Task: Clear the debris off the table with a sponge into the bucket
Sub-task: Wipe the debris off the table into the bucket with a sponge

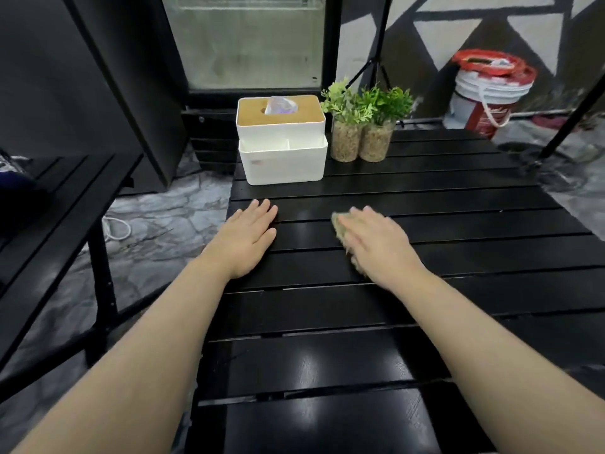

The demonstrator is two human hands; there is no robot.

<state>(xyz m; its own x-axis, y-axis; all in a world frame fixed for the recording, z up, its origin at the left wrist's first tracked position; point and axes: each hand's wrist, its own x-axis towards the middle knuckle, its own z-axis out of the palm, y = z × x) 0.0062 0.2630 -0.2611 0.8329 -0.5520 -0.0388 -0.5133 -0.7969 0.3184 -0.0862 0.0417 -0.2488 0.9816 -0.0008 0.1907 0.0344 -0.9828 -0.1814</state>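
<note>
My right hand (pixel 376 240) lies flat on a greenish sponge (pixel 340 227) and presses it onto the black slatted table (pixel 425 306). Only the sponge's left edge shows from under the fingers, and it is blurred. My left hand (pixel 248 237) rests flat near the table's left edge, fingers together and stretched out, holding nothing. No debris is plainly visible on the dark slats. A white bucket (pixel 484 103) with a red lid and a rope handle stands on the floor beyond the table's far right corner.
A white tissue box with a wooden lid (pixel 281 139) stands at the table's far left. Two small potted plants in glass jars (pixel 360 139) stand beside it. A second black table (pixel 49 217) is at the left. A tripod leg (pixel 569 119) slants at the right.
</note>
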